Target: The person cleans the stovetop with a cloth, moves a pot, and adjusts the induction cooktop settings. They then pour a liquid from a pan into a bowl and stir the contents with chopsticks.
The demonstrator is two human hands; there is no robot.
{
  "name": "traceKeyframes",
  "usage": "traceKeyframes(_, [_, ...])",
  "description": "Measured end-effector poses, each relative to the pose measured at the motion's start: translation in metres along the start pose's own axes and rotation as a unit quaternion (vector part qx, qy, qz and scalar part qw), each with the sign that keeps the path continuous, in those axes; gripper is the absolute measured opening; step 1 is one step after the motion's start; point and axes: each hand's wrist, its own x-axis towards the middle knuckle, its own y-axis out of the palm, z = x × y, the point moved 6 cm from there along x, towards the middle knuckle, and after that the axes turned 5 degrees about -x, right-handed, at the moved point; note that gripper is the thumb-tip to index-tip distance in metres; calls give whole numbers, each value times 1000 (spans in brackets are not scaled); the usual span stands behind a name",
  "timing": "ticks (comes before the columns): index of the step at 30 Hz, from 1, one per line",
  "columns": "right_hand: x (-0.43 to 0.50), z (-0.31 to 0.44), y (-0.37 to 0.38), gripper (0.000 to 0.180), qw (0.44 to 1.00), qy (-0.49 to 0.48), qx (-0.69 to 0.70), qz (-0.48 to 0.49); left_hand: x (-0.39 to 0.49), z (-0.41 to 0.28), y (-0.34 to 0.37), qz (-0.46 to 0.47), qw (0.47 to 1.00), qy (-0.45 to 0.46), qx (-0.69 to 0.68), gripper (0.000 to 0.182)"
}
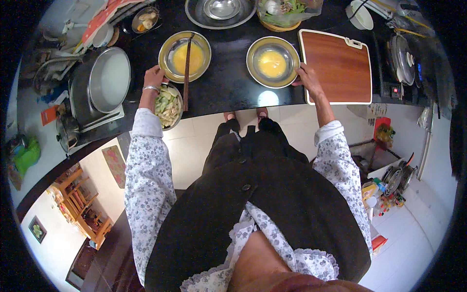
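Note:
With my left hand (156,76) I grip the rim of a steel bowl (163,45) holding yellow beaten egg (189,60). Dark chopsticks (187,76) lie across that bowl, their ends reaching towards the counter's front edge. My right hand (308,78) pinches the right rim of a second steel bowl (252,73), which also has yellow egg (272,64) in it. Just below my left hand, a bowl of sliced pale green vegetables (168,107) stands at the counter edge, partly hidden by the hand and wrist.
A brown cutting board (337,67) with a white rim lies right of the right bowl. A large steel pot (110,80) is at left. Behind stand a wide steel basin (193,16), a basket of greens (279,26) and a white bowl (361,18). A lidded pan (403,60) is far right.

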Motion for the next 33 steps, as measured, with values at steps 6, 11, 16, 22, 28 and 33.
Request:
traceKeyframes(6, [0, -1, -2, 29, 1000, -5, -19, -2, -16, -24, 33, 37, 994, 64, 82, 23])
traceKeyframes(11, [-3, 7, 4, 32, 1000, 3, 17, -2, -16, -15, 52, 75, 987, 86, 114, 20])
traceKeyframes(16, [-6, 10, 8, 30, 1000, 16, 27, 0, -18, -9, 64, 80, 984, 94, 127, 19])
traceKeyframes(22, [-4, 11, 10, 30, 1000, 16, 5, 5, -24, -7, 68, 98, 987, 72, 102, 22])
traceKeyframes(28, [-2, -4, 4, 33, 1000, 22, 4, 20, -19, 3, 68, 119, 986, 63, 102, 23])
traceKeyframes(33, [12, -23, 11, 29, 996, -81, -37, -6, -39, -3, 55, 114, 991, -1, 70, 23])
